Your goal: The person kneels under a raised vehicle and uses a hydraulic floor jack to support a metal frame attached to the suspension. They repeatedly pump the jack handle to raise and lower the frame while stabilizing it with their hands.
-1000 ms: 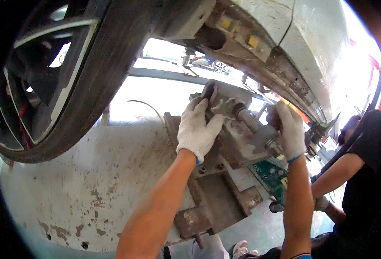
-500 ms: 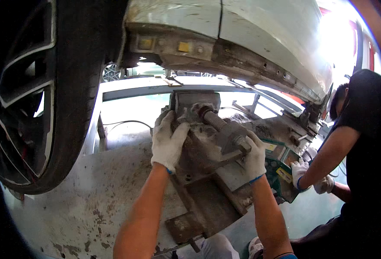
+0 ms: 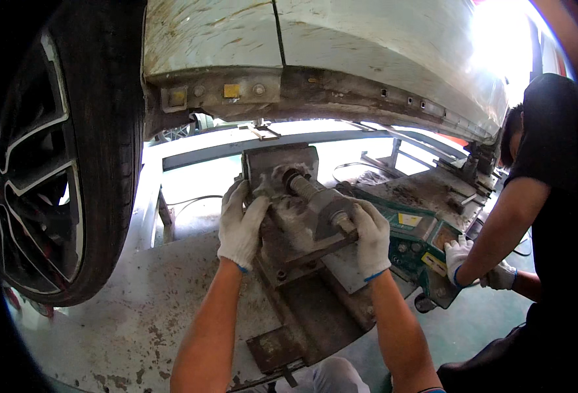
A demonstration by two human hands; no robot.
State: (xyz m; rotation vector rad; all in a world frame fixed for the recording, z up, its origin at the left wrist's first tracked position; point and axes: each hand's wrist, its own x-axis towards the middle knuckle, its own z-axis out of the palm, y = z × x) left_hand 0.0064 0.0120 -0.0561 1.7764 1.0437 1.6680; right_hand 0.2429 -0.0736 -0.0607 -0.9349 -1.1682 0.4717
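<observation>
A heavy, dirty steel clamp (image 3: 282, 226) with a thick threaded bolt (image 3: 310, 190) stands on the metal bench below the car's side. My left hand (image 3: 242, 223), in a white knitted glove, grips the clamp's left side with the thumb on its near face. On the other side my right hand (image 3: 371, 239), gloved alike, holds the clamp's right edge beside the nut (image 3: 342, 222) at the bolt's end. The fingertips of both hands are partly hidden behind the metal. A dark steel base with a recessed channel (image 3: 321, 321) lies below the clamp, nearer to me.
Above hangs the scratched car body (image 3: 380, 39) with its rusty sill (image 3: 341, 88). A wheel (image 3: 105, 164) stands at left. At right a crouching person in black (image 3: 554, 196) rests gloved hands by a green machine (image 3: 407, 229). A frame rail (image 3: 204, 154) runs behind the clamp.
The view has shifted and turned, so the sill and wheel appear further left and more of the green machine shows. Both my hands stay on the clamp.
</observation>
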